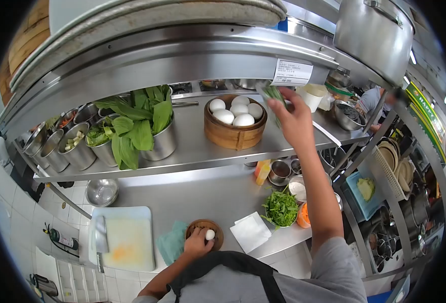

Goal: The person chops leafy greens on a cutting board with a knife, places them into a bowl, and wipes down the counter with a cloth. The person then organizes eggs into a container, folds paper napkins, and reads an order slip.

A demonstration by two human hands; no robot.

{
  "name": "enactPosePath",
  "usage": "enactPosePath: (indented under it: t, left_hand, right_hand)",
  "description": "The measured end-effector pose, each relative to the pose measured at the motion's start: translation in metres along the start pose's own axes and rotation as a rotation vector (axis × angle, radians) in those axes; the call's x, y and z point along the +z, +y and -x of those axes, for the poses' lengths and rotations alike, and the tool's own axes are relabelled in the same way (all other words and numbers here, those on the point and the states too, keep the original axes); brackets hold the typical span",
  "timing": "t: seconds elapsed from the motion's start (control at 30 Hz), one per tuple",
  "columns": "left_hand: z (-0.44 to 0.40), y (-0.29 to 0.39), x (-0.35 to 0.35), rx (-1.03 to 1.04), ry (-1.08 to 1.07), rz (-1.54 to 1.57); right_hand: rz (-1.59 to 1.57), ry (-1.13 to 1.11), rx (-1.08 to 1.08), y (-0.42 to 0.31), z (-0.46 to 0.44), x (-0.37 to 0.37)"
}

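Observation:
My right hand (294, 113) is raised over the steel shelf, its fingers closed round a small clear container with green stuff in it (272, 96). Just left of it stands a bamboo steamer (236, 136) holding several white buns or eggs (243, 119). Down on the lower counter, my left hand (199, 243) reaches into a small round wooden bowl (217, 244). A small white egg-like piece (210, 235) lies beside its fingers; what the fingertips touch is hidden. A teal cloth (172, 242) lies left of the bowl.
A cleaver (101, 235) lies on a white cutting board (129, 237). White napkins (251, 231), a bowl of greens (281, 207) and a sauce bottle (262, 171) are on the counter. Leafy greens (142, 118) fill a shelf pot. A person (372, 101) is at back right.

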State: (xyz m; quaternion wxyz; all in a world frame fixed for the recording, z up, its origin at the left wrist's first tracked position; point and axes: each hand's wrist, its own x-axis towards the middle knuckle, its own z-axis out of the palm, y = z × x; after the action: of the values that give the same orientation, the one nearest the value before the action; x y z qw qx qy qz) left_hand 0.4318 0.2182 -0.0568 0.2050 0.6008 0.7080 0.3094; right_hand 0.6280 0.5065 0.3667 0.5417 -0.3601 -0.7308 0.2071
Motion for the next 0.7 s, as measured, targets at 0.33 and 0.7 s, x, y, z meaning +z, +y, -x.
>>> enactPosePath:
  t: [0.33,0.7]
  left_hand:
    - [-0.05,0.21,-0.225,0.601,0.397,0.213]
    - [-0.132,0.274,-0.266,0.59,0.674,0.165]
  right_hand:
    - [0.264,-0.324,-0.287,-0.02,-0.068,0.05]
    - [0.288,-0.835,-0.107,-0.015,-0.099,0.059]
